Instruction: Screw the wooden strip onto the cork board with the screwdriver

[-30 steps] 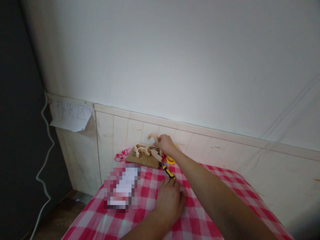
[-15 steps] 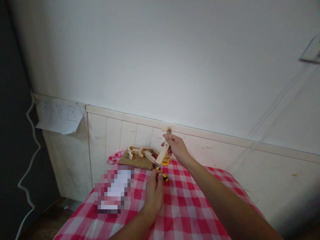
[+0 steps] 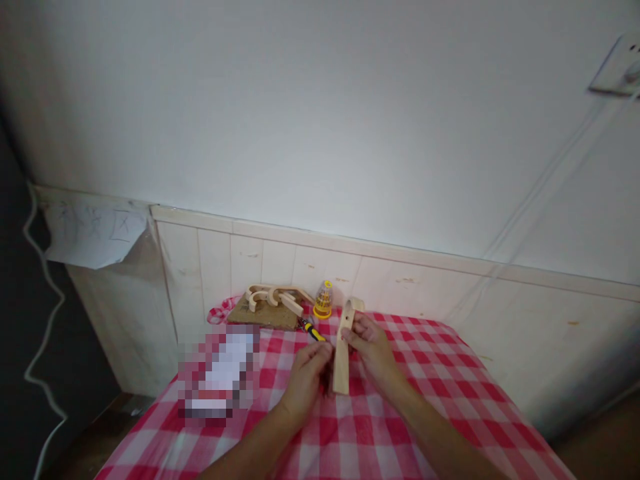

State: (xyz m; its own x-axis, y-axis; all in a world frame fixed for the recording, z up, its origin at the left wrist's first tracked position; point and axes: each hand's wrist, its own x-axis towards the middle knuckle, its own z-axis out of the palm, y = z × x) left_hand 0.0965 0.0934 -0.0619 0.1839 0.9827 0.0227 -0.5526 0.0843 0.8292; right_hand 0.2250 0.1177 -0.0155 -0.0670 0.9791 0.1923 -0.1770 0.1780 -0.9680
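My right hand [image 3: 370, 347] is closed on a pale wooden hook piece [image 3: 342, 363], holding it upright over the red-and-white checked tablecloth [image 3: 400, 427]. Just left of the piece, my left hand [image 3: 306, 370] has its fingers curled in a pinch; what they hold, if anything, is hidden. A yellow-and-black screwdriver [image 3: 312, 329] lies on the cloth just beyond my left hand. Further back, more wooden hook pieces [image 3: 273, 297] rest on a brown board [image 3: 265, 315].
A small yellow container [image 3: 324, 301] stands by the white panelled wall [image 3: 425, 293]. A blurred-out flat object [image 3: 217, 377] lies at the table's left. A paper note [image 3: 95, 233] and a white cable [image 3: 43, 320] hang at the left. The table's left edge drops to the floor.
My right hand lifted one wooden hook piece off the pile and brought it toward me. My left hand moved from the cloth near the screwdriver to beside the piece.
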